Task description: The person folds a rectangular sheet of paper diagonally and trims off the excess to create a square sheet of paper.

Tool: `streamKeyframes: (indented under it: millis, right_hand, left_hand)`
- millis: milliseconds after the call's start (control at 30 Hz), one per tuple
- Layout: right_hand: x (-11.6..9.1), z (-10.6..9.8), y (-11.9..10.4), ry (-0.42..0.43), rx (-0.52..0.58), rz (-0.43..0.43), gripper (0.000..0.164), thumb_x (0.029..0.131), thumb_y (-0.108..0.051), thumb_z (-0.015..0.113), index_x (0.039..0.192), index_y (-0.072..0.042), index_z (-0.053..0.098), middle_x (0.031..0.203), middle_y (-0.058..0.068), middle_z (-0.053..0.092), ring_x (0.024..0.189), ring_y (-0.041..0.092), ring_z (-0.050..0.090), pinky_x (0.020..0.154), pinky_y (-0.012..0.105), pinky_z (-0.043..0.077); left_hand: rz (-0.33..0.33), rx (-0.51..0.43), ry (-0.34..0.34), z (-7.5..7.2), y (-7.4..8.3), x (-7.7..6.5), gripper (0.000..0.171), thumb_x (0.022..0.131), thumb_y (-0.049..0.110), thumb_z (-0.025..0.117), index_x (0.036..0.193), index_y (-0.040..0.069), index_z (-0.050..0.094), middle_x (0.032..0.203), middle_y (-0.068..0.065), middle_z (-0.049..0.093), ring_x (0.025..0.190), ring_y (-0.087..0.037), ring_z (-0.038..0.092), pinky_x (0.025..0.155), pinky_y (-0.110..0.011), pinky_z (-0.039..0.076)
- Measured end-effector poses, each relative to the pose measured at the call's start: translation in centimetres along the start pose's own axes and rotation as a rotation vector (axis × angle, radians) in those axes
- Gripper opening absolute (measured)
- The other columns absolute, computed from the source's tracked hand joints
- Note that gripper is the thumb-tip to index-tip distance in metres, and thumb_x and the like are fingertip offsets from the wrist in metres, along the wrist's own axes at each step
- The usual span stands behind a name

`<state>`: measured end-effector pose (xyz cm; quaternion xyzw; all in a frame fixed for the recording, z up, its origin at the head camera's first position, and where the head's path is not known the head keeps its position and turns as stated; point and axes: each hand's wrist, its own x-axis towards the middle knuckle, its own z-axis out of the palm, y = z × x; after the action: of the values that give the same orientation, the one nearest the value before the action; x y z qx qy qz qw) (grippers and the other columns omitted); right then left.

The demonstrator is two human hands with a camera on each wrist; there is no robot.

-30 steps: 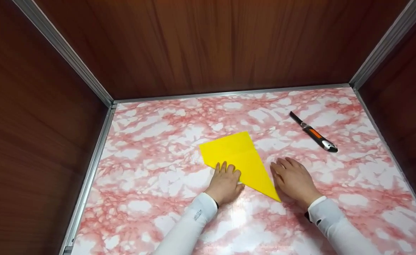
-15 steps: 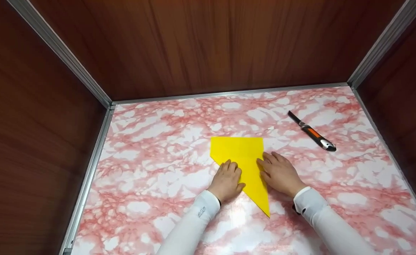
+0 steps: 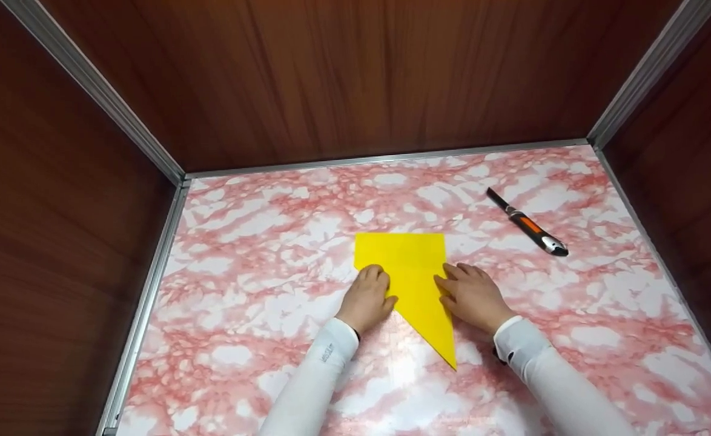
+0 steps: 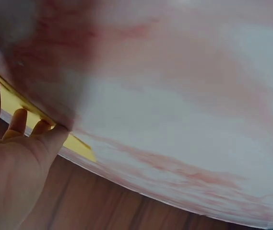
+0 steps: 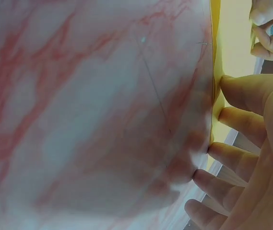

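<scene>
Plainly enough, from the head view we had a yellow sheet point(image 3: 413, 254) lying flat around the middle of the bench point(image 3: 258, 272), well apart from its left, right and back edges. Its straight short side faced the back edge and its long tip pointed toward us. We judged it to be paper, light and thin, quick to crease and easy to shift, so flat fingertips near the two long sides seemed the best hold. The left hand point(image 3: 364, 297) lay with relaxed fingers on the slanting side; the right hand point(image 3: 473, 297) had its fingers extended and spread along the straight side. The bench was marbled pink and white, glossy enough to throw back a bright glare, and we guessed that paper would slide readily on it. A utility knife point(image 3: 528, 223) lay toward the back right corner, apart from the sheet. Dark wood panels point(image 3: 331, 72) with metal rails point(image 3: 386, 159) bounded the back and side edges.

From the left wrist view, we saw the left fingers resting over the sheet's margin, the thumb by its border; whether anything was tucked underneath, we could not tell.

From the right wrist view, the right fingertips met the sheet's border, which looked doubled there, so we would have pressed gently to keep the layers aligned.
</scene>
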<state>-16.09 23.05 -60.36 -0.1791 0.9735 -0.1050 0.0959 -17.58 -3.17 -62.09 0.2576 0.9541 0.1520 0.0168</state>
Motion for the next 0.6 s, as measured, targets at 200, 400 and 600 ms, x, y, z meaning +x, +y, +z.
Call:
streamKeyframes:
  millis: [200, 400, 600]
  right_hand:
    - [0.0, 0.2, 0.0, 0.038, -0.014, -0.027, 0.053, 0.097, -0.034, 0.070, 0.146, -0.013, 0.060, 0.153, 0.018, 0.048, 0.139, 0.046, 0.041, 0.114, 0.065, 0.029]
    - [0.0, 0.3, 0.0, 0.044, -0.008, -0.038, 0.053, 0.097, -0.032, 0.069, 0.145, -0.011, 0.060, 0.152, 0.019, 0.049, 0.139, 0.047, 0.041, 0.112, 0.065, 0.031]
    - [-0.1, 0.3, 0.1, 0.046, 0.000, -0.036, 0.053, 0.098, -0.032, 0.069, 0.146, -0.012, 0.059, 0.154, 0.018, 0.048, 0.140, 0.046, 0.040, 0.113, 0.065, 0.030]
  left_hand:
    - [-0.251, -0.309, 0.091, -0.5, -0.9, 0.2, 0.029, 0.095, 0.020, 0.074, 0.114, 0.003, 0.060, 0.158, -0.023, 0.031, 0.145, -0.039, 0.032, 0.102, -0.043, 0.049]
    - [-0.465, -0.651, 0.166, -1.5, -1.0, 1.4, 0.052, 0.095, 0.007, 0.072, 0.142, 0.002, 0.052, 0.166, -0.020, 0.013, 0.147, -0.038, 0.030, 0.110, -0.045, 0.042]
    - [-0.639, -0.936, 0.270, -2.0, -1.8, 2.5, 0.063, 0.094, 0.008, 0.072, 0.150, 0.002, 0.044, 0.158, -0.023, 0.026, 0.136, -0.038, 0.045, 0.103, -0.042, 0.048]
